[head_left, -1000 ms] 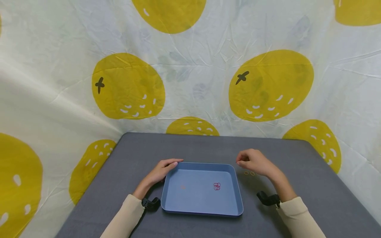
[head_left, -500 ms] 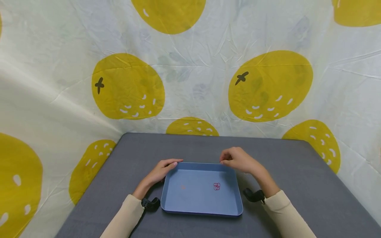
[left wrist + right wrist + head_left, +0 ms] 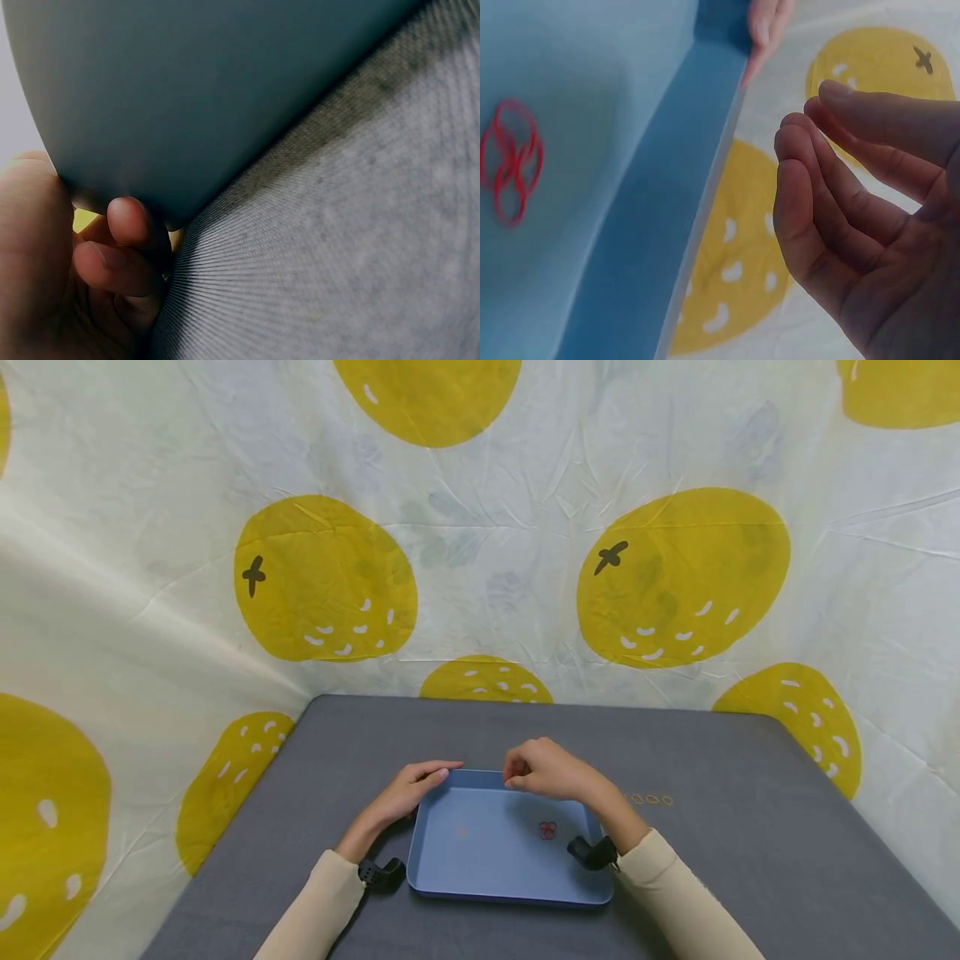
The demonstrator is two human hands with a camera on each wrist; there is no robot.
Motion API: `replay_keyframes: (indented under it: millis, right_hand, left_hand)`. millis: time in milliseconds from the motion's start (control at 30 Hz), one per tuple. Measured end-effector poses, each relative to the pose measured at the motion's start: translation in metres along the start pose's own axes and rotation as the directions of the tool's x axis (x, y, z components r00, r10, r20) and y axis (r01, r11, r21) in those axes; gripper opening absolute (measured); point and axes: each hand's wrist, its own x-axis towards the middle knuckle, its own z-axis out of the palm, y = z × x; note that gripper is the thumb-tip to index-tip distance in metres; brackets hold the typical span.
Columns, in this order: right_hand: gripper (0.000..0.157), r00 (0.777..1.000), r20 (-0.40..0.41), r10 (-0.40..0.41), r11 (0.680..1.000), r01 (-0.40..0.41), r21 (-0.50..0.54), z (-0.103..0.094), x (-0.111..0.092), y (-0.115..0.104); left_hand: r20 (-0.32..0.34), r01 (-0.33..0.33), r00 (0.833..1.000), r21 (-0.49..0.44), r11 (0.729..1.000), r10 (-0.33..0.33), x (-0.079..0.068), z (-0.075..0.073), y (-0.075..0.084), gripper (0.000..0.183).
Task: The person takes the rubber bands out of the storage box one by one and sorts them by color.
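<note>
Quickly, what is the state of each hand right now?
Left hand: holding the blue tray at one corner.
Right hand: half-curled; whether it holds anything cannot be told.

No legible text (or numbers).

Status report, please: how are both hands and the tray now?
Left hand grips tray near far left corner. Right hand over tray's far side, whether holding anything unclear. Red loops inside. No obstacle seen.
</note>
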Motion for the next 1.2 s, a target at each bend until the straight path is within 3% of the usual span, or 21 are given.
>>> replay_keyframes:
  millis: [200,567,1200]
  right_hand:
    - [0.004,0.998,0.052,-0.030,0.999,0.028,0.045,0.016,0.018,-0.011]
    - [0.005,0.996,0.085,-0.030,0.999,0.028,0.022,0.044,0.040,-0.011]
    - [0.005,0.987,0.159,0.002,0.991,-0.024,0.135,0.074,0.056,0.003]
  left_hand:
    - [0.003,-0.004,1.000,-0.011,1.000,0.004,-0.002,0.000,0.002,0.040]
    - [0.008,-0.006,1.000,-0.003,1.000,0.006,-0.003,-0.002,0.001,0.039]
    - [0.023,0.013,1.000,-0.035,0.999,-0.012,-0.002,-0.004,0.003,0.040]
